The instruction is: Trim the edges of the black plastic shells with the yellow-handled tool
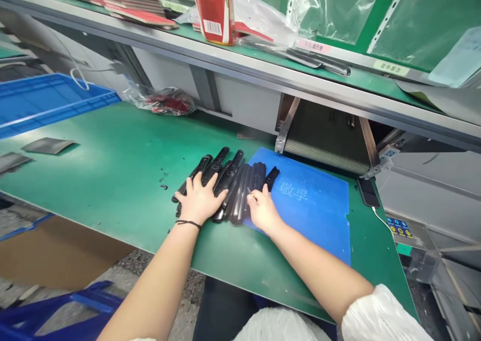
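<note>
Several long black plastic pieces [226, 184] lie side by side in a row on the green table. My left hand [199, 198] rests on the left part of the row, its fingers spread wide over the pieces. At the right end of the row my right hand [264, 209] is closed, thumb against fingers. A tiny yellowish bit shows at its fingertips, too small to name. A shorter black piece [271, 178] sticks out just beyond the right fingers, and whether they grip it is hidden. Under the right end of the row lies a blue sheet [319, 208] with pale written characters.
A conveyor belt [326, 135] ends at the table's back. Right of the sheet lies a phone [369, 192] with a white cable. A blue tray [56, 100], a plastic bag with red contents [169, 102] and a flat grey piece [48, 145] are leftward. A shelf [259, 62] spans above.
</note>
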The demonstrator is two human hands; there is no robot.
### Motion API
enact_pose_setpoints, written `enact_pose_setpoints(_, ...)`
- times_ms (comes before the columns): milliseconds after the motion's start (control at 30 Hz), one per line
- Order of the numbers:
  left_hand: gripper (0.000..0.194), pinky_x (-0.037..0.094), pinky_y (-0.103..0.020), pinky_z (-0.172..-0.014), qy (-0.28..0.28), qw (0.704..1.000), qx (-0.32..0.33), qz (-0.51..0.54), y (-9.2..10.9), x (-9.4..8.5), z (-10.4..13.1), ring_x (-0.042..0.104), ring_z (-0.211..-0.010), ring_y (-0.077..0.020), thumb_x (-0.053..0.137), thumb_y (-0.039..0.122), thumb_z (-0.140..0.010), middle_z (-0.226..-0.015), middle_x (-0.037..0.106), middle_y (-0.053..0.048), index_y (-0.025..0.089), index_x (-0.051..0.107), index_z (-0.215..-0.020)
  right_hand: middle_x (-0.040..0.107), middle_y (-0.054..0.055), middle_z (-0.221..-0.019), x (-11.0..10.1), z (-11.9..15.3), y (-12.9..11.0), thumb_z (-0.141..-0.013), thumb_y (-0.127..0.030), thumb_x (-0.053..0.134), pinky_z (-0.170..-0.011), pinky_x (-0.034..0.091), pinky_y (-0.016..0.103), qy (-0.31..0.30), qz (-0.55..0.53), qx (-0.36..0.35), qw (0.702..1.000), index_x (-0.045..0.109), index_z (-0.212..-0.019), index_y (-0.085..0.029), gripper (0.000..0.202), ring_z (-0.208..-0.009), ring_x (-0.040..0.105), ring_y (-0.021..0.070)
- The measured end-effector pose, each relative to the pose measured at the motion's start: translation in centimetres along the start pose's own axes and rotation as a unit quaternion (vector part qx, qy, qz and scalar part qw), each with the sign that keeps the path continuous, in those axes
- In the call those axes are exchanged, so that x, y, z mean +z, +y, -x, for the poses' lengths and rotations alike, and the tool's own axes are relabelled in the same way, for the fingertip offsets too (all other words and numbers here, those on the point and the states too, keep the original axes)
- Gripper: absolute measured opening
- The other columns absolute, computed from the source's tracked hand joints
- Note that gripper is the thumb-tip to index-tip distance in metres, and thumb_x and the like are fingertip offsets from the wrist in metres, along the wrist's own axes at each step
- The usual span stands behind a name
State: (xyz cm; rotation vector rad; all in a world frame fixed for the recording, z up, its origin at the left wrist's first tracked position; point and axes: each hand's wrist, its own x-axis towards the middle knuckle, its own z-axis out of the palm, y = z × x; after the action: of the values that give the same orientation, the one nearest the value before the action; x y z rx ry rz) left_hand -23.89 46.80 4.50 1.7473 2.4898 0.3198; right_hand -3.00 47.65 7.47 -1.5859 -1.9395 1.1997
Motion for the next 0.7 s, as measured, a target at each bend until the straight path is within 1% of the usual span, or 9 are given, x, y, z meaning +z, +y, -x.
enact_pose_setpoints(100, 0.072, 0.031, -0.083, -0.11, -0.011, 1.0, 0.022, -0.008, -1.9, -0.7, -2.6, 0.027, -0.156, -0.0489, 0.037, 0.064, -0.098, -0.169, 0.032, -0.024, 0.028, 0.049, -0.159, 0.03, 0.015, -0.172, 1.6, -1.8, -2.2, -0.107, -0.033, 0.042, -0.129, 0.016, 0.057, -0.004, -0.007, 0.002, 1.0, 0.065, -0.106, -0.02, 0.026, -0.164, 0.015, 0.0324)
enact_pose_setpoints(200, 0.074, 0.033, -0.078, -0.112, 0.001, 0.999, 0.044, -0.004, -3.5, -1.4, -4.2, 0.032, -0.154, -0.0493, 0.034, 0.065, -0.098, -0.167, 0.037, -0.026, 0.023, 0.051, -0.157, 0.051, 0.013, -0.157, 1.0, -2.8, -4.0, -0.106, -0.031, 0.044, -0.125, 0.029, 0.053, -0.011, -0.018, -0.014, 1.0, 0.066, -0.102, -0.02, 0.024, -0.155, 0.037, 0.0315)
enact_pose_setpoints(300, 0.071, 0.03, -0.078, -0.115, 0.078, 0.996, 0.041, 0.031, -4.5, -1.6, -4.3, 0.035, -0.155, -0.0455, 0.029, 0.063, -0.101, -0.17, 0.036, -0.018, 0.03, 0.039, -0.163, 0.071, 0.008, -0.124, -3.9, -1.7, -3.9, -0.105, -0.033, 0.05, -0.11, 0.048, 0.042, -0.021, -0.03, -0.06, 0.998, 0.065, -0.087, -0.021, 0.026, -0.125, 0.064, 0.0241)
enact_pose_setpoints(400, 0.071, 0.022, -0.079, -0.119, 0.187, 0.977, 0.056, 0.088, -5.2, -1.5, -3.7, 0.035, -0.156, -0.0411, 0.039, 0.06, -0.098, -0.177, 0.021, 0.005, 0.06, 0.011, -0.163, 0.073, 0.006, -0.12, -11.4, 1.9, -1.6, -0.106, -0.05, 0.049, -0.101, 0.053, 0.038, -0.037, -0.082, -0.177, 0.98, 0.064, -0.086, -0.022, 0.037, -0.11, 0.07, 0.0183)
enact_pose_setpoints(433, 0.076, 0.02, -0.08, -0.12, 0.205, 0.971, 0.068, 0.103, -5.3, -1.5, -3.6, 0.036, -0.156, -0.0417, 0.044, 0.06, -0.095, -0.178, 0.016, 0.011, 0.067, 0.005, -0.16, 0.074, 0.008, -0.12, -13.8, 3.1, -0.5, -0.106, -0.058, 0.046, -0.099, 0.055, 0.039, -0.073, -0.105, -0.215, 0.968, 0.062, -0.081, -0.021, 0.047, -0.111, 0.071, 0.0197)
enact_pose_setpoints(500, 0.083, 0.019, -0.08, -0.12, 0.215, 0.965, 0.087, 0.122, -5.2, -1.5, -3.4, 0.036, -0.155, -0.0433, 0.05, 0.058, -0.092, -0.177, 0.011, 0.017, 0.073, -0.001, -0.155, 0.078, 0.011, -0.105, -17.3, 5.1, 1.8, -0.106, -0.07, 0.029, -0.089, 0.059, 0.039, -0.04, -0.076, -0.226, 0.97, 0.05, -0.065, -0.022, 0.067, -0.099, 0.075, 0.0202)
enact_pose_setpoints(567, 0.085, 0.018, -0.08, -0.12, 0.219, 0.962, 0.09, 0.137, -4.9, -1.8, -3.2, 0.035, -0.156, -0.0432, 0.053, 0.056, -0.091, -0.177, 0.01, 0.019, 0.075, -0.002, -0.153, 0.079, 0.013, -0.102, -18.9, 6.2, 4.0, -0.106, -0.07, 0.025, -0.091, 0.059, 0.039, 0.04, 0.006, -0.194, 0.98, 0.049, -0.059, -0.023, 0.07, -0.098, 0.075, 0.0192)
enact_pose_setpoints(633, 0.086, 0.017, -0.08, -0.12, 0.228, 0.957, 0.093, 0.152, -4.5, -2.3, -3.0, 0.034, -0.156, -0.0441, 0.055, 0.055, -0.089, -0.176, 0.011, 0.022, 0.078, 0.0, -0.152, 0.076, 0.016, -0.12, -19.2, 6.6, 5.6, -0.107, -0.06, 0.038, -0.106, 0.053, 0.046, 0.118, 0.089, -0.163, 0.976, 0.061, -0.068, -0.02, 0.06, -0.116, 0.071, 0.0213)
enact_pose_setpoints(700, 0.087, 0.014, -0.082, -0.119, 0.239, 0.951, 0.101, 0.167, -4.3, -2.8, -2.6, 0.034, -0.155, -0.0466, 0.058, 0.054, -0.086, -0.174, 0.013, 0.024, 0.079, 0.004, -0.15, 0.067, 0.015, -0.142, -19.6, 6.0, 6.4, -0.107, -0.047, 0.046, -0.119, 0.038, 0.06, 0.172, 0.164, -0.148, 0.96, 0.069, -0.085, -0.019, 0.042, -0.141, 0.056, 0.0267)
